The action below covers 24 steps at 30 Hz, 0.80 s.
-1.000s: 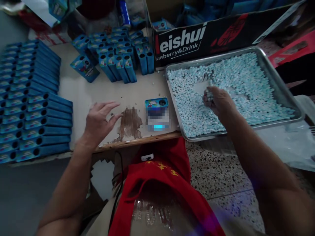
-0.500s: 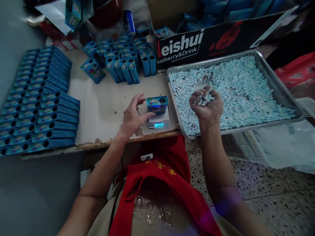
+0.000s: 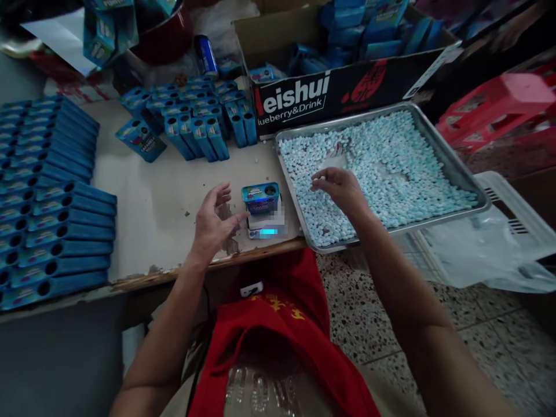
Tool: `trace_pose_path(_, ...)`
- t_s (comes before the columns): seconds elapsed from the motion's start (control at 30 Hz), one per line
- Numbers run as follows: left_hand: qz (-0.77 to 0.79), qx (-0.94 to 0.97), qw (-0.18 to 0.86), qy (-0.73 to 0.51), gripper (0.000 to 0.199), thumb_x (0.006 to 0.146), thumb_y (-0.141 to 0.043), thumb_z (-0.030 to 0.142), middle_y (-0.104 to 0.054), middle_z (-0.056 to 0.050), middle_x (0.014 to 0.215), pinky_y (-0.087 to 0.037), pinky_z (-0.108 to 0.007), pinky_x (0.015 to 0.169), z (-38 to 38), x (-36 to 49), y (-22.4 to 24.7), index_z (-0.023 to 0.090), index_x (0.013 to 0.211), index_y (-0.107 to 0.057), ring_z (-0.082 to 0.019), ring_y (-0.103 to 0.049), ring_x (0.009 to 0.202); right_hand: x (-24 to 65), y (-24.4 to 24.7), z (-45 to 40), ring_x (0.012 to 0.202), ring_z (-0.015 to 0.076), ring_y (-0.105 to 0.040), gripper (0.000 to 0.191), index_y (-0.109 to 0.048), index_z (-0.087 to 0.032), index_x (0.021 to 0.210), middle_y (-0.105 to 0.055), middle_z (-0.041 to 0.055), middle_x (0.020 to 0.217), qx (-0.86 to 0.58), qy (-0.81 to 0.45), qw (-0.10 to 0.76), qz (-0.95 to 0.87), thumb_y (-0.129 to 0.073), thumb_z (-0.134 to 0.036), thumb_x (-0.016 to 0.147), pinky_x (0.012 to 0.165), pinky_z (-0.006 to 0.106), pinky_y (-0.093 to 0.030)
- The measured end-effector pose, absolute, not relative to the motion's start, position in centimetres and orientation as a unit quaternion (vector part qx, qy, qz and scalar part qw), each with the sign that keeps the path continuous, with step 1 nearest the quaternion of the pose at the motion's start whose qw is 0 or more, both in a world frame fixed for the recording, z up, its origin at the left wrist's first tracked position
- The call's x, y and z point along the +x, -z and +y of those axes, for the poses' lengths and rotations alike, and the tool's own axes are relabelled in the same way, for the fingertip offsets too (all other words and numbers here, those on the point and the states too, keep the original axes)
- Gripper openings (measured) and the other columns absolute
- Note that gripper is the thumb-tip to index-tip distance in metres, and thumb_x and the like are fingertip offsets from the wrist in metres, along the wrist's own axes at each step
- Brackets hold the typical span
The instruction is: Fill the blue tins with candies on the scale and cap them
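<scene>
My left hand [image 3: 212, 223] is open, its fingers spread beside a small blue candy box [image 3: 259, 202]. The thumb tip reaches close to the box; whether it touches, I cannot tell. The box stands upright on a small white digital scale [image 3: 260, 225] with a lit display, and a dark round hole shows in its top. Over the left part of the metal tray [image 3: 299, 217], my right hand [image 3: 341, 188] is closed, palm turned down, with a white candy [image 3: 320, 178] at the fingertips. Whatever else is in that hand is hidden. Pale blue and white candies [image 3: 403, 168] cover most of the tray.
Rows of blue boxes [image 3: 65, 231] lie stacked at the left. More boxes [image 3: 200, 124] stand at the back, near a blue can [image 3: 205, 55]. A black carton [image 3: 299, 98] with blue packs is behind the tray. Red plastic stools [image 3: 490, 110] and a white crate [image 3: 521, 214] are at right.
My right hand has turned from palm up, with a heap of candies, to palm down with its fingers pinched. My left hand stays beside the box. The whole view has shifted.
</scene>
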<state>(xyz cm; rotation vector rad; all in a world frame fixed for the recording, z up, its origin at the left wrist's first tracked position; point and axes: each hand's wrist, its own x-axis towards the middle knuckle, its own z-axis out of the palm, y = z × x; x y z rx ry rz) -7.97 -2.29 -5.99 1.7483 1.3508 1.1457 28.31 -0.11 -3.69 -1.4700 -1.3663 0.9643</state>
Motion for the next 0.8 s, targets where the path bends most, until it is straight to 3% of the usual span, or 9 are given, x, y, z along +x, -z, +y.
trace_pose_path(0.17, 0.521, 0.685, 0.274, -0.43, 0.071, 0.088, -0.101, 0.043, -0.077, -0.013, 0.149, -0.066, -0.053, 0.118, -2.4, -8.5, 4.9, 0.028, 0.151, -0.072, -0.032, -0.079, 0.133, 27.4, 2.1, 0.3, 0.058, 0.0135, -0.049, 0.039, -0.079, -0.023, 0.087, -0.073, 0.0019, 0.072, -0.586, -0.456, 0.441, -0.504, -0.096, -0.057, 0.076, 0.057, 0.031, -0.037)
trace_pose_path(0.33, 0.511, 0.726, 0.253, -0.385, 0.058, 0.091, -0.101, 0.039, -0.081, -0.011, 0.14, -0.067, -0.051, 0.118, -3.0, -8.9, 3.4, 0.026, 0.143, -0.078, -0.031, -0.08, 0.131, 24.6, -1.5, 0.1, 0.064, 0.0153, -0.055, 0.023, -0.085, -0.023, 0.099, -0.068, -0.0002, 0.072, -0.55, -0.436, 0.393, -0.594, -0.089, -0.044, 0.093, 0.062, 0.032, -0.044)
trace_pose_path(0.5, 0.496, 0.737, 0.264, -0.376, 0.056, 0.093, -0.1, 0.043, -0.082, -0.009, 0.141, -0.068, -0.049, 0.118, -3.3, -8.8, 2.8, 0.027, 0.143, -0.079, -0.03, -0.08, 0.131, 21.6, -5.4, 0.0, 0.075, 0.0188, -0.062, 0.01, -0.09, -0.025, 0.102, -0.069, 0.0002, 0.076, -0.528, -0.32, 0.277, -0.736, -0.086, -0.034, 0.098, 0.074, 0.036, -0.045)
trace_pose_path(0.63, 0.483, 0.743, 0.26, -0.383, 0.064, 0.091, -0.104, 0.036, -0.081, -0.01, 0.144, -0.067, -0.049, 0.119, -2.8, -8.5, 2.4, 0.027, 0.148, -0.077, -0.03, -0.08, 0.131, 20.7, -5.9, 0.6, 0.074, 0.0183, -0.063, 0.017, -0.092, -0.027, 0.108, -0.074, -0.0006, 0.079, -0.508, -0.316, 0.205, -0.775, -0.088, -0.034, 0.093, 0.074, 0.035, -0.045)
trace_pose_path(0.8, 0.444, 0.773, 0.261, -0.37, 0.076, 0.084, -0.109, 0.033, -0.079, -0.012, 0.147, -0.063, -0.053, 0.125, -1.8, -7.4, 1.9, 0.027, 0.151, -0.073, -0.033, -0.077, 0.138, 24.2, -3.5, 2.6, 0.071, 0.0224, -0.063, 0.024, -0.091, -0.028, 0.111, -0.072, 0.0021, 0.075, -0.553, -0.299, 0.289, -0.722, -0.086, -0.048, 0.098, 0.072, 0.039, -0.05)
